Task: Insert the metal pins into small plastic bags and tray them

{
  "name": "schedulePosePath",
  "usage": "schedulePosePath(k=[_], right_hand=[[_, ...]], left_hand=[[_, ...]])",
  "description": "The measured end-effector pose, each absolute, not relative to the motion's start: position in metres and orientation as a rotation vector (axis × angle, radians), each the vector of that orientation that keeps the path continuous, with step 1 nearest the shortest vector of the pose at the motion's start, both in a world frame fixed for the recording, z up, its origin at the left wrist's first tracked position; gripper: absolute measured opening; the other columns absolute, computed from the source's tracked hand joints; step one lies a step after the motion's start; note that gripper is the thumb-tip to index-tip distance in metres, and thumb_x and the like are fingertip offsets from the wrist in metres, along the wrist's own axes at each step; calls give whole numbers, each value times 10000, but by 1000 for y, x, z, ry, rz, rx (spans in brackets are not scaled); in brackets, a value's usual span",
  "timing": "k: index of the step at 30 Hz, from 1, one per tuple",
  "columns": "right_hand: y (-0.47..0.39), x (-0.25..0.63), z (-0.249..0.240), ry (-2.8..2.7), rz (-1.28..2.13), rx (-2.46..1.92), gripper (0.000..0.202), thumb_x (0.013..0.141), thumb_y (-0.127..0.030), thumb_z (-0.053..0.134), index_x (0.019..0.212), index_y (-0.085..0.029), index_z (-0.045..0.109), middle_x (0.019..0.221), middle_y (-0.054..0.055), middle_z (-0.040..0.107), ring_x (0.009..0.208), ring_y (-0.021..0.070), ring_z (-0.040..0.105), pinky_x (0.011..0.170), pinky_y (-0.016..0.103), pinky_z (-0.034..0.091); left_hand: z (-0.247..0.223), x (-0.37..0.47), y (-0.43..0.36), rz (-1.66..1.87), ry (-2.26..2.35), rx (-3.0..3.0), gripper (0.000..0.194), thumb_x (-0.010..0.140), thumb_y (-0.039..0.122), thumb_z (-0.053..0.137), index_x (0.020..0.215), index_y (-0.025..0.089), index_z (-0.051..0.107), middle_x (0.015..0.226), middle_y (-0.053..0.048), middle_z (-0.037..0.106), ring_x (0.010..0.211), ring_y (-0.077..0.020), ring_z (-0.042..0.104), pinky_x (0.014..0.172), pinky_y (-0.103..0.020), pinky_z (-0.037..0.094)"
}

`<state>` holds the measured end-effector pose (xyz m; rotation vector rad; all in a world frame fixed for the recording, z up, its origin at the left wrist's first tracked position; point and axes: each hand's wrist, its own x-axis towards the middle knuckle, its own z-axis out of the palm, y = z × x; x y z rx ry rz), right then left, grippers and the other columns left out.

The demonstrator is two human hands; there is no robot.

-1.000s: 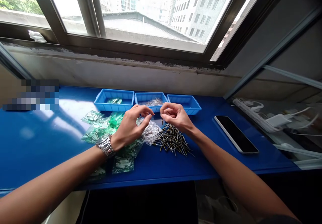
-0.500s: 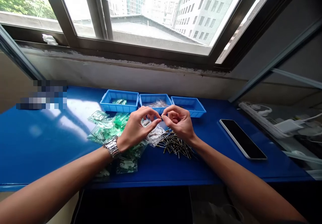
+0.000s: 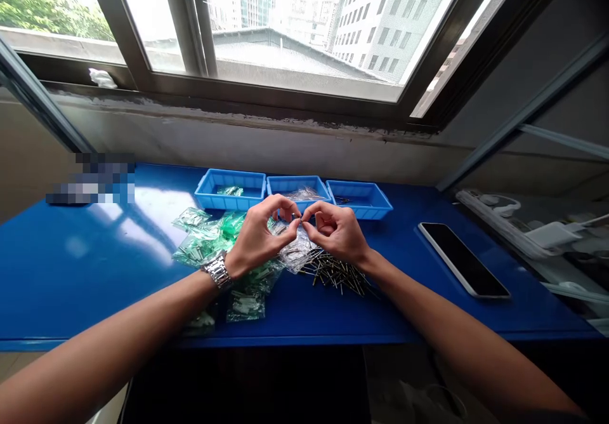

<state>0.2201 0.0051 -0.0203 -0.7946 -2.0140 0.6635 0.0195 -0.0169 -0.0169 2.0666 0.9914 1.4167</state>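
Note:
Over the middle of the blue table, my left hand (image 3: pixel 261 232) and my right hand (image 3: pixel 339 232) meet fingertip to fingertip. Each pinches thumb against index finger. A tiny dark bit shows where the tips come together, too small to name. Below my right hand spreads a pile of thin metal rods (image 3: pixel 340 275), dark and gold-coloured along parts of their length. Clear plastic bags (image 3: pixel 295 256) lie between and beneath the hands. Left of them, green-tinted plastic bags (image 3: pixel 193 249) hold small pieces, and my left hand and wrist hide some of these.
Three blue trays stand along the back: a left tray (image 3: pixel 228 202) with a green bag, a middle tray (image 3: pixel 280 183) with clear bags, and a right tray (image 3: pixel 366 211) with a few dark pieces. A phone (image 3: pixel 464 259) lies right, near a power strip (image 3: pixel 504 230).
The view has shifted slightly, so the table's contents sit a little further right. My joined fingertips have moved slightly left over the table, still pinching.

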Motion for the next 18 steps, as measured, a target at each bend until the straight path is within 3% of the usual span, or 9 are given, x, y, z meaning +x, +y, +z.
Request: schedulePosePath(k=[6,18], right_hand=[[8,222,-23,-2032,669,-803,90,910,-262,691,917,-179,657,533,-110,329,468,69,266,456,260,243],[12,230,-21,-2059,538,-791,138,923,-317,710,904,-181,696,525,-105,308,462,80,297,471,279,282]], left_hand=[[-18,18,-15,1409,999,2055,67,932,243,691,974,190,686,894,-23,681,785,-153,577,726,-326,472],[-21,19,-16,1399,1003,2089,48,944,229,694,966,193,671,906,-25,686,798,-155,594,729,-327,487]])
